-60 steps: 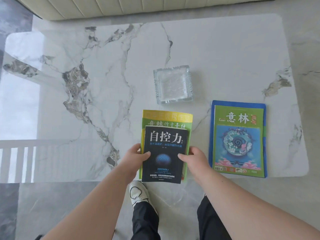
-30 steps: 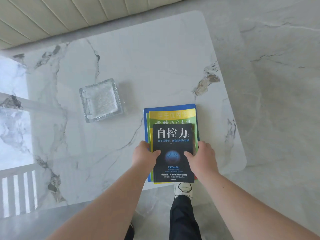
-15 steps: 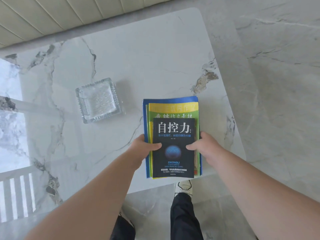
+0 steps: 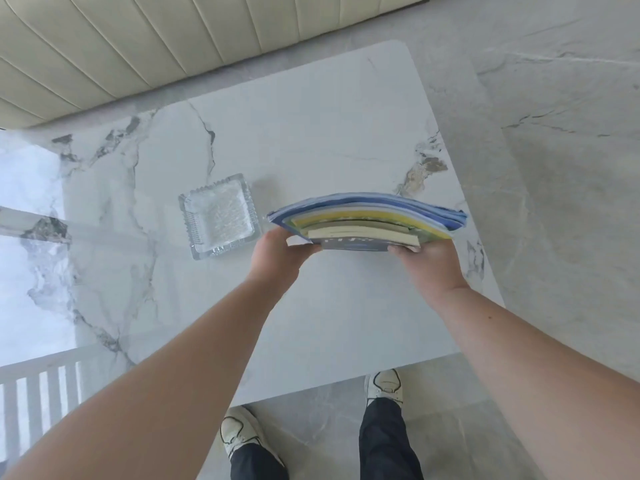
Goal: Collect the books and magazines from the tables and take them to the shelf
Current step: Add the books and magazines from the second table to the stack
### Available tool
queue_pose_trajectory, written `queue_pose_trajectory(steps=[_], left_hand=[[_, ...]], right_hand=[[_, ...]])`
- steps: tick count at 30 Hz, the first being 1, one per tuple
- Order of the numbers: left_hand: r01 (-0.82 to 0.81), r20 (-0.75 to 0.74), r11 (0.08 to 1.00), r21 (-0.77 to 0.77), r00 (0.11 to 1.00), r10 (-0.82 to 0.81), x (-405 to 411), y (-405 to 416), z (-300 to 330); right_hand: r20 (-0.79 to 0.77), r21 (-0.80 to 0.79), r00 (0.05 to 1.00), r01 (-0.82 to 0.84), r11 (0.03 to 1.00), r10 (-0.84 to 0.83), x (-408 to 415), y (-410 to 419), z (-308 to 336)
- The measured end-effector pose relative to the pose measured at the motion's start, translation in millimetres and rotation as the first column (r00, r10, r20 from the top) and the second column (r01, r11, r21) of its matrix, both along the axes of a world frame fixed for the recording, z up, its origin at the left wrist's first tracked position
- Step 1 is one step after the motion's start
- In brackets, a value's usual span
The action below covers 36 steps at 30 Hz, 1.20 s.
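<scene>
I hold a stack of books and magazines [image 4: 367, 220] above the white marble table [image 4: 311, 133], tipped up so that I see its top edges. A dark-covered book is nearest me; yellow-green and blue magazines lie behind it. My left hand [image 4: 277, 258] grips the stack's left side and my right hand [image 4: 433, 261] grips its right side. The stack stands on edge or hangs just over the tabletop; contact is not clear.
A square glass ashtray [image 4: 218, 216] sits on the table just left of the stack. A cream padded sofa [image 4: 173, 39] runs along the table's far side. Grey marble floor [image 4: 554, 168] lies to the right. My two shoes [image 4: 384, 386] stand at the table's near edge.
The stack lay flat on the table with its covers facing up; both hands have now lifted it and tilted it upright, away from me. The view has shifted back.
</scene>
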<state>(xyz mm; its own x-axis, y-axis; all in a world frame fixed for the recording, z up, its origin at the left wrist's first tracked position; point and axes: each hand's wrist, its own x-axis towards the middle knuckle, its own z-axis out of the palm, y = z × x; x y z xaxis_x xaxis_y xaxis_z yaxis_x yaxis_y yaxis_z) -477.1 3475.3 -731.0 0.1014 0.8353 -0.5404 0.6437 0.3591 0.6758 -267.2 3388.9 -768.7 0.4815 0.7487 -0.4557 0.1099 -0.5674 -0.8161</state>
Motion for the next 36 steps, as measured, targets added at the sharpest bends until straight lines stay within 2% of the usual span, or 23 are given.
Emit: queue_pose_trajectory(steps=[6, 12, 21, 25, 36], left_hand=[[-0.016, 0.057, 1.0, -0.015, 0.998, 0.017, 7, -6, -2], [-0.045, 0.062, 0.999, 0.027, 0.997, 0.044, 15, -1, 3], [0.043, -0.026, 0.998, 0.049, 0.999, -0.041, 8, 7, -5], [0.044, -0.024, 0.998, 0.047, 0.999, -0.043, 7, 8, -8], [0.179, -0.081, 0.984, -0.009, 0.981, -0.179, -4, 33, -17]], right_hand=[[-0.017, -0.03, 0.999, -0.035, 0.999, 0.035, -1, 4, -10], [0.061, -0.049, 0.997, -0.047, 0.998, 0.05, 1, 10, 1], [0.104, -0.076, 0.991, -0.08, 0.994, 0.088, 2, 10, -5], [0.066, -0.051, 0.995, -0.074, 0.996, 0.077, 0, 11, -8], [-0.013, -0.103, 0.992, -0.128, 0.986, 0.127, 10, 26, 0]])
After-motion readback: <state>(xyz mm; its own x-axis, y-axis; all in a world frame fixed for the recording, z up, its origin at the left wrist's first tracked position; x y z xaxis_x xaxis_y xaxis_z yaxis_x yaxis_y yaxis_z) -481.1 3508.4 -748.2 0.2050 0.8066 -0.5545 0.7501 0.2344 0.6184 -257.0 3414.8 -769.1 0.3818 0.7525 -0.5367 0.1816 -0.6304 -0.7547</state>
